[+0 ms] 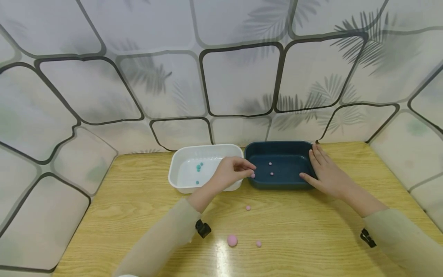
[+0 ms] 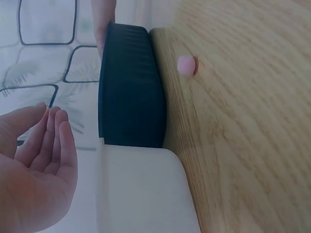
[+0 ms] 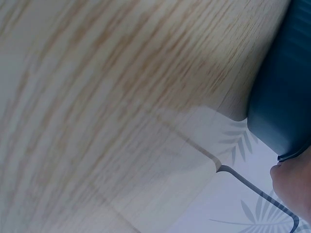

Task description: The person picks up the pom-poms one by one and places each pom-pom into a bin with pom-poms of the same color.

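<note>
My left hand (image 1: 250,168) hovers over the near left corner of the dark blue tray (image 1: 277,145). In the left wrist view the left hand (image 2: 51,121) is relaxed and holds nothing. A small pink ball (image 1: 253,176) sits just under its fingertips, inside the tray's left wall. Two more pink balls (image 1: 271,169) lie on the tray floor. My right hand (image 1: 320,169) rests flat against the blue tray's right rim, fingers straight, thumb on the front edge. The right wrist view shows only the tray's side (image 3: 284,97) and a bit of the right hand (image 3: 294,191).
A white tray (image 1: 204,148) with a few teal balls (image 1: 199,166) touches the blue tray's left side. Three pink balls lie on the wooden table (image 1: 138,200) in front: a small one (image 1: 248,207), a larger one (image 1: 232,240) and another small one (image 1: 258,243). A patterned wall stands behind.
</note>
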Demonstrator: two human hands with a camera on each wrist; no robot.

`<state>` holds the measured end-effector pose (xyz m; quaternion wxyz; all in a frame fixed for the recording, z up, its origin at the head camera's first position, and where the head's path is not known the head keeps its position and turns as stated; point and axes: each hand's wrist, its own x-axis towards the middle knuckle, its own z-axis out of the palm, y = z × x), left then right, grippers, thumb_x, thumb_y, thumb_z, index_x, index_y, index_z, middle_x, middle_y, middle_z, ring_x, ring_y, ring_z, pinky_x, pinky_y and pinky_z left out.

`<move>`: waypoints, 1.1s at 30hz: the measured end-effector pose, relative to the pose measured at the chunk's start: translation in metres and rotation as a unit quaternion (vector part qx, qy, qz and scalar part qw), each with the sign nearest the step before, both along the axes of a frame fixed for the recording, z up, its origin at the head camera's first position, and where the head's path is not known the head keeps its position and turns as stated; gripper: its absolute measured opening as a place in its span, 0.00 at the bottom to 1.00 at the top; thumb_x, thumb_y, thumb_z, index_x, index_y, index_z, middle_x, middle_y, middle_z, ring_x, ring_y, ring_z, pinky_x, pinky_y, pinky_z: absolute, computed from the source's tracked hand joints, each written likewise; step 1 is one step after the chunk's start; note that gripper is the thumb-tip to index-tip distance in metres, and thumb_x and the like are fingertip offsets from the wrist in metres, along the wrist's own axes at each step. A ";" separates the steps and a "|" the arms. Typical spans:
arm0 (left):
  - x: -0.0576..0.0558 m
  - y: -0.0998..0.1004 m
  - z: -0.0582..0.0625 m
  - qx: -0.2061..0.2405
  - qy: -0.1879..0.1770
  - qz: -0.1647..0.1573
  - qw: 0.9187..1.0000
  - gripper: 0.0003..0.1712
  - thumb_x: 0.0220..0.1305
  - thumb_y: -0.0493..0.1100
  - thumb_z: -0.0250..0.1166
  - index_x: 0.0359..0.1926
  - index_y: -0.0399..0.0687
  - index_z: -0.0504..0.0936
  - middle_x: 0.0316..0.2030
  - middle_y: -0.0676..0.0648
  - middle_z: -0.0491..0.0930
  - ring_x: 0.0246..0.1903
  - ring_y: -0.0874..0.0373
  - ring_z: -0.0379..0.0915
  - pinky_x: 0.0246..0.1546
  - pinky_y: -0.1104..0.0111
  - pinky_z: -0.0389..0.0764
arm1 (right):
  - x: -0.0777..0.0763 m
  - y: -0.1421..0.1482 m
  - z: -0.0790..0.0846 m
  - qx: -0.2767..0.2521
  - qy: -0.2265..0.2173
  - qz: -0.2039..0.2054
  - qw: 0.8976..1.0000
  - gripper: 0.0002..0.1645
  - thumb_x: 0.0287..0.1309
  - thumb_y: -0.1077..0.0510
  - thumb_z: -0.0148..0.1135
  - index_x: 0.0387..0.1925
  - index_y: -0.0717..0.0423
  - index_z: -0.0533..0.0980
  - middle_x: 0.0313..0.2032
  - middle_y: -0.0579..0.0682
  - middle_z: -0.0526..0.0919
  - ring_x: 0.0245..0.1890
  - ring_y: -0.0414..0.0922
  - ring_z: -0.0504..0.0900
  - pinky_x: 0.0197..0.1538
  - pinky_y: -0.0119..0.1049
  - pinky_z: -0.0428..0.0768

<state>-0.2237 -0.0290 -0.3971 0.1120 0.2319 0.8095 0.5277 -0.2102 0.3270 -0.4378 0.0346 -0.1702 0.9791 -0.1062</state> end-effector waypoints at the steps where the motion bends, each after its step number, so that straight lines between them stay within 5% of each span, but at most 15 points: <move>1: 0.003 -0.002 0.000 0.002 -0.002 0.000 1.000 0.10 0.71 0.35 0.70 0.50 0.35 0.90 0.43 0.35 0.91 0.45 0.36 0.87 0.36 0.79 0.79 | 0.000 0.000 0.000 0.001 0.000 0.000 1.000 0.63 0.78 0.30 0.50 0.80 0.78 0.39 0.82 0.75 0.29 0.84 0.70 0.32 0.83 0.69 0.46; 11: 0.027 -0.016 -0.004 0.018 -0.007 -0.012 1.000 0.10 0.69 0.33 0.71 0.49 0.33 0.90 0.45 0.36 0.92 0.42 0.40 0.88 0.38 0.78 0.83 | 0.000 -0.001 0.001 -0.001 -0.003 -0.001 1.000 0.63 0.78 0.31 0.50 0.80 0.79 0.39 0.82 0.74 0.29 0.84 0.71 0.31 0.83 0.68 0.45; 18: 0.040 -0.022 -0.016 0.017 -0.007 -0.021 1.000 0.09 0.69 0.32 0.71 0.47 0.32 0.90 0.43 0.36 0.91 0.35 0.66 0.84 0.39 0.78 0.84 | 0.000 -0.002 0.002 -0.008 -0.004 -0.002 1.000 0.63 0.78 0.31 0.51 0.80 0.79 0.39 0.82 0.74 0.30 0.84 0.71 0.32 0.83 0.69 0.45; 33: 0.048 -0.024 -0.052 -0.006 -0.038 -0.017 0.999 0.10 0.67 0.32 0.72 0.47 0.31 0.89 0.43 0.36 0.91 0.37 0.66 0.84 0.39 0.80 0.83 | 0.000 -0.001 0.000 0.001 -0.003 -0.005 1.000 0.64 0.78 0.30 0.50 0.80 0.79 0.40 0.82 0.75 0.30 0.84 0.71 0.32 0.83 0.68 0.46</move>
